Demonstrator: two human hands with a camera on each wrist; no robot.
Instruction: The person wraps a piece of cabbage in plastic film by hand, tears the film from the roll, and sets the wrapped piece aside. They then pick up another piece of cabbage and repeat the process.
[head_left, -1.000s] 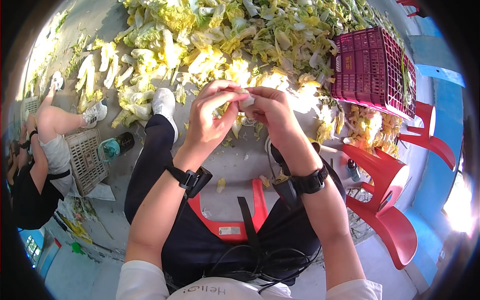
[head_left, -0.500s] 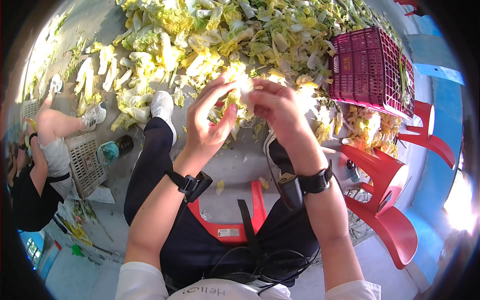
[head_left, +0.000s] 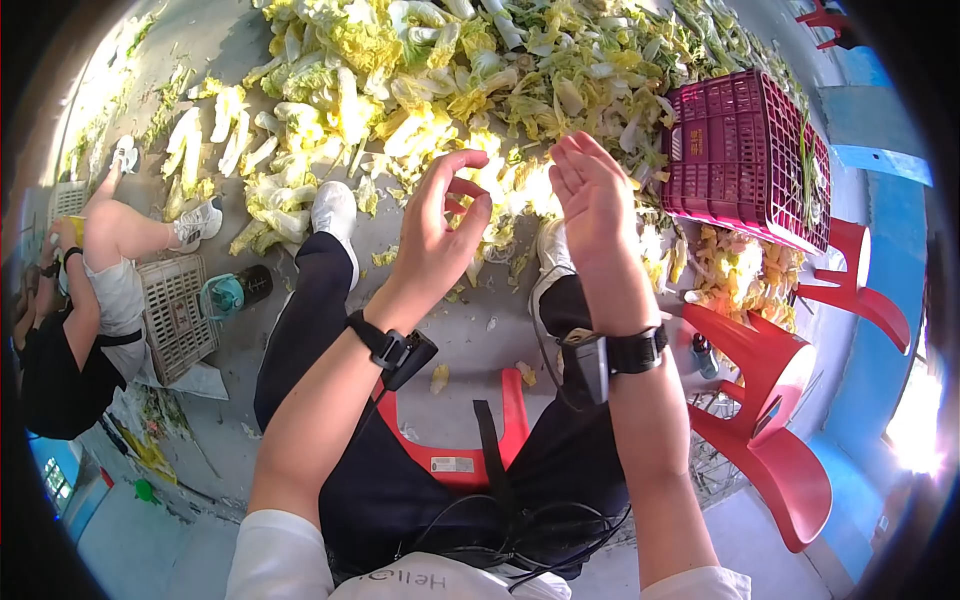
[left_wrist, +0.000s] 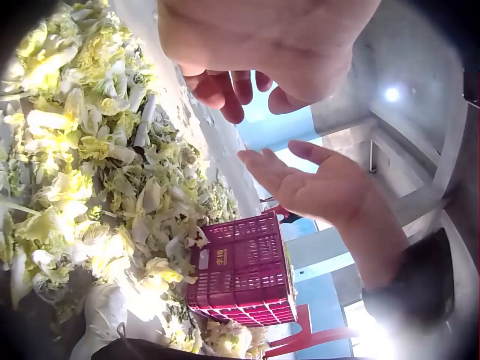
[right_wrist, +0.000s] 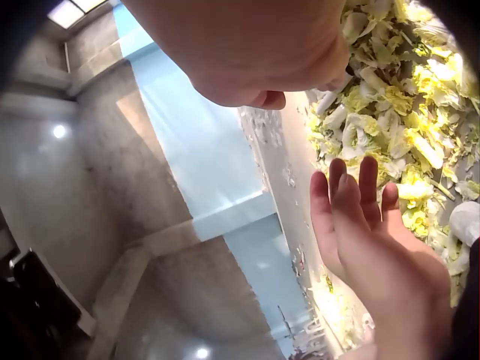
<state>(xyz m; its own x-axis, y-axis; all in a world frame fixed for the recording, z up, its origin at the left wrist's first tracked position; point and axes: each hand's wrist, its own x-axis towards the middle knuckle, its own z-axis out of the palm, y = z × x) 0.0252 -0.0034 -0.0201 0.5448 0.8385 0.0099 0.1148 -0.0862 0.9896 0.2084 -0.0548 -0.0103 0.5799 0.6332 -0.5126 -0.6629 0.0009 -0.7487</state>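
Observation:
My left hand is raised in front of me, its fingers loosely bent and holding nothing. To the right and apart from it, my right hand turns its palm up, with fingers nearly straight and nothing on them. The left wrist view shows the palm of the right hand bare. In the right wrist view the left hand has its fingers spread and slightly curved. Beyond both hands lies a wide heap of yellow-green Chinese cabbage leaves on the floor.
A magenta plastic crate lies right of the heap, with more leaves below it. Red chairs stand at the right; a red stool is between my legs. On the left, another person sits near a pale crate and a teal cup.
Earlier my hands met and fingered a small whitish thing. They have since parted; the right hand has turned palm up, and the whitish thing no longer shows in either hand.

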